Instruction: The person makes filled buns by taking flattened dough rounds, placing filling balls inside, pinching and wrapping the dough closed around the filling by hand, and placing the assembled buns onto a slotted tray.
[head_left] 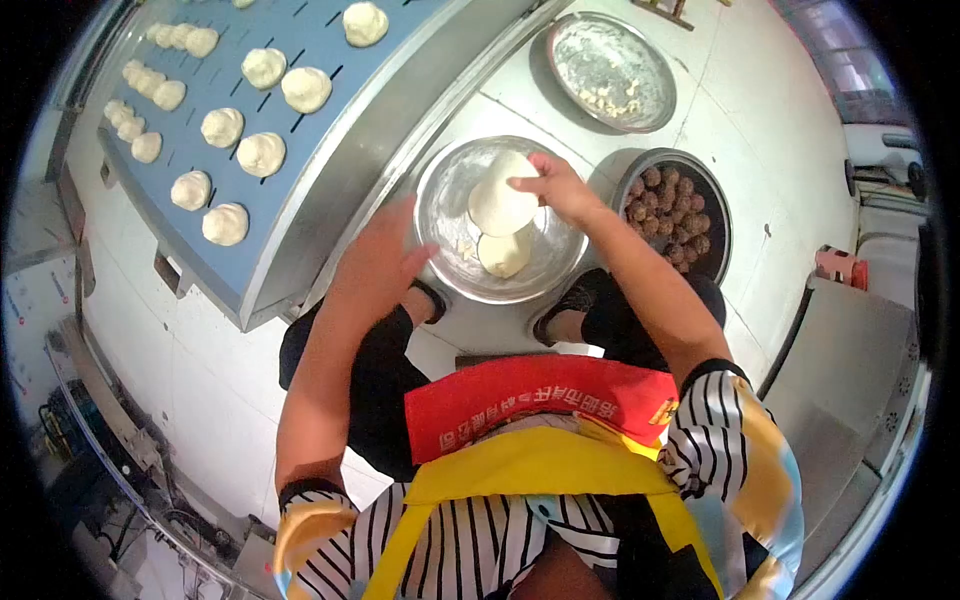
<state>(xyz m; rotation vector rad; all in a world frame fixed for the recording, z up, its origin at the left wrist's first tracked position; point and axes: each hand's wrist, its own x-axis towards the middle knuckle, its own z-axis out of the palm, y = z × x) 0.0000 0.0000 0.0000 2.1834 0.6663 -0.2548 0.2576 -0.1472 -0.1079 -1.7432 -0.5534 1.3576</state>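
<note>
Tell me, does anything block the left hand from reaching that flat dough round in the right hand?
Nothing visible does. Between the left hand and the dough round, held above the metal bowl by the right hand, only open space shows. A second dough piece lies in the bowl, off that path.

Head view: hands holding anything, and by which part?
Right hand holds a flat, pale dough-like piece by its upper-right edge as pictured. Left hand is blurred; no held thing shows.
</note>
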